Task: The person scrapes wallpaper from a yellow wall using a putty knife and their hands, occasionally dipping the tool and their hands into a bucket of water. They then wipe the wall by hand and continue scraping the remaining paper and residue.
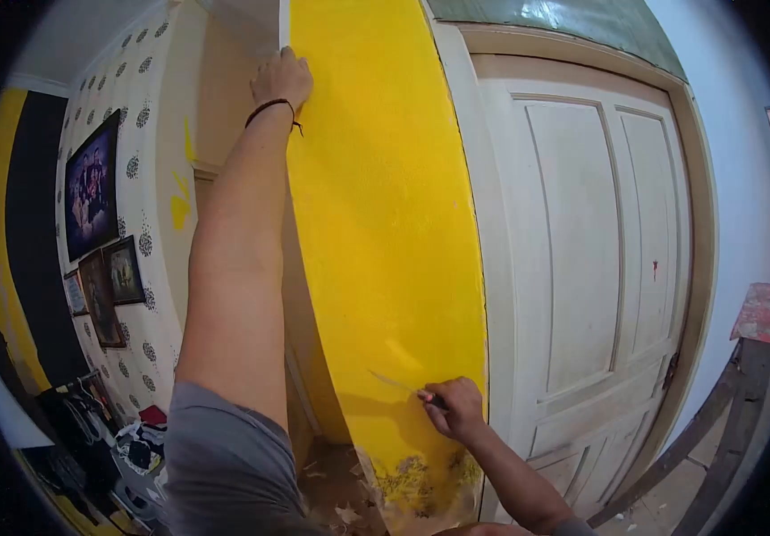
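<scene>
Item one: my left hand (pixel 282 79), raised high on a fully stretched arm, with a dark cord wristband (pixel 270 107) at the wrist. Its fingers are bunched together on the lower end of a narrow white strip (pixel 284 22), which runs straight up along the left edge of the yellow wall panel (pixel 385 196) and out of the top of view. Item two: my right hand (pixel 454 409), low down against the right part of the same panel, clamped around the dark handle of a thin blade (pixel 395 383). The pale blade slants up and to the left from my fingers and lies flat against, or just off, the yellow surface; I cannot tell which. Item three: a patch of torn, patterned paper remnants (pixel 416 473) at the foot of the panel, below my right hand, with scraps on the floor beside it. Item four: a white panelled door (pixel 599 241) set in its frame, directly right of the yellow panel. Item five: a side wall in spotted wallpaper (pixel 139 116), left of my raised arm, bearing a large framed picture (pixel 92 188) and smaller frames (pixel 112 279) below it. Item six: my grey sleeve (pixel 224 456), at the bottom of view. Item seven: a red object (pixel 760 313) on dark timber, far right.
</scene>
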A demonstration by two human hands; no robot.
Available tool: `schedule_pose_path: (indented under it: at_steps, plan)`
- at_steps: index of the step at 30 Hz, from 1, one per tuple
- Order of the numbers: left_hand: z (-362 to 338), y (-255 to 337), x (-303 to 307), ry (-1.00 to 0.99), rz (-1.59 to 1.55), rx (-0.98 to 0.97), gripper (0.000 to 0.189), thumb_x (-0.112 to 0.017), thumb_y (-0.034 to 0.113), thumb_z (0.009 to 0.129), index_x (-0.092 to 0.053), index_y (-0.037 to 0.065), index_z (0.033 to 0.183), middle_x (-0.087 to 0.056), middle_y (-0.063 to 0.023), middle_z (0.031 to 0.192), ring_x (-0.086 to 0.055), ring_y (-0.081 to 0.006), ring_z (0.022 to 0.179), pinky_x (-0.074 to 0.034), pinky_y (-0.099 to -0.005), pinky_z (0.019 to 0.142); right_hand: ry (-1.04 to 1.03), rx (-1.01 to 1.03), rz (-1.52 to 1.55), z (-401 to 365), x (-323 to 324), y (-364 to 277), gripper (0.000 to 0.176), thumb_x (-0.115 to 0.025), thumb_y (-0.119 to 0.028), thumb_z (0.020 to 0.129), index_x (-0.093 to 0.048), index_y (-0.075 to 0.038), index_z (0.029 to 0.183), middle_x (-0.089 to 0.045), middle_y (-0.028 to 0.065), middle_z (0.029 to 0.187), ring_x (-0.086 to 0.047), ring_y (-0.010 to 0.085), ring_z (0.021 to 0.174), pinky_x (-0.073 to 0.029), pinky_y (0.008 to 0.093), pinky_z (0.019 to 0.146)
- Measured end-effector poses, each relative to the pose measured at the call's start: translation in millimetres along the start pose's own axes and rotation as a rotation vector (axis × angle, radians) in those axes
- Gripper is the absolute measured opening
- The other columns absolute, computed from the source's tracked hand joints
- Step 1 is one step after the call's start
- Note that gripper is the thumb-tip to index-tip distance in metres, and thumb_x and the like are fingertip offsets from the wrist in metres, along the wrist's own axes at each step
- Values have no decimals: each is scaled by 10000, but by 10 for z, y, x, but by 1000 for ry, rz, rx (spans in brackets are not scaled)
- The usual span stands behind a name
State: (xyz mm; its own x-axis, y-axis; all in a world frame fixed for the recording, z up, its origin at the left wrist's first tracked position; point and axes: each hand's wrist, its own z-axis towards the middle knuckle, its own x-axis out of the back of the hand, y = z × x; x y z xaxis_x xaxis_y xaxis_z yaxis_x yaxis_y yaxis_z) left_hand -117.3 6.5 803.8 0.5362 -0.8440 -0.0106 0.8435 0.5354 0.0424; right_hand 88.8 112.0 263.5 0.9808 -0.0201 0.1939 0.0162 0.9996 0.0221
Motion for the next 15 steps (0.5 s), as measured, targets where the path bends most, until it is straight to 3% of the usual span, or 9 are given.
schedule_pose_path:
  at_steps: [2,3,4,6,7,10,15]
  plan:
    - [86,44,119,-35,-163,117,435,-478,360,1018,-573,82,1338,-596,-131,1350,-591,-330,1216,-491,-465,1008,91,118,-93,-40,-67,43,300,-771,-141,777,-665,-92,1053,-619,68,798,-595,270,706,-455,389,653]
    - [110,18,40,138,-273,124,385,-595,360,974,-647,59,1209,-682,-144,1198,-652,-326,1111,-524,-441,961,72,109,-131,-80,-90,69,330,-788,-157,765,-661,-84,1061,-632,66,824,-604,259,716,-455,383,656]
    - [183,-13,-6,142,-275,120,385,-595,360,974,-647,59,1209,-682,-144,1198,-652,-326,1111,-524,-441,961,77,110,-132,-68,-85,85,330,-788,-157,765,-661,-84,1061,-632,66,824,-604,259,716,-455,383,656]
    - [247,-52,-16,164,-493,291,395,-688,406,917,-684,86,1148,-711,-135,1138,-673,-317,1077,-535,-450,939,78,133,-104,-67,-67,60,343,-794,-173,768,-659,-82,1070,-642,72,839,-614,262,732,-453,375,653]
    - [319,-70,-155,292,-541,360,375,-724,436,883,-718,111,1071,-731,-125,1088,-689,-310,1049,-547,-449,911,100,149,-99,-79,-88,88,358,-803,-201,774,-656,-83,1077,-643,64,832,-620,249,741,-452,366,649]
    - [311,21,-64,166,-667,494,294,-678,390,923,-730,128,1044,-733,-115,1091,-692,-302,1048,-552,-447,907,92,141,-127,-95,-78,78,381,-814,-230,772,-655,-88,1088,-644,44,827,-619,233,739,-449,361,653]
    - [421,-15,-149,236,-499,454,268,-590,333,975,-726,123,1069,-719,-120,1141,-683,-319,1071,-548,-457,925,90,149,-116,-103,-89,83,370,-795,-237,789,-664,-113,1111,-650,5,819,-626,190,747,-444,344,657]
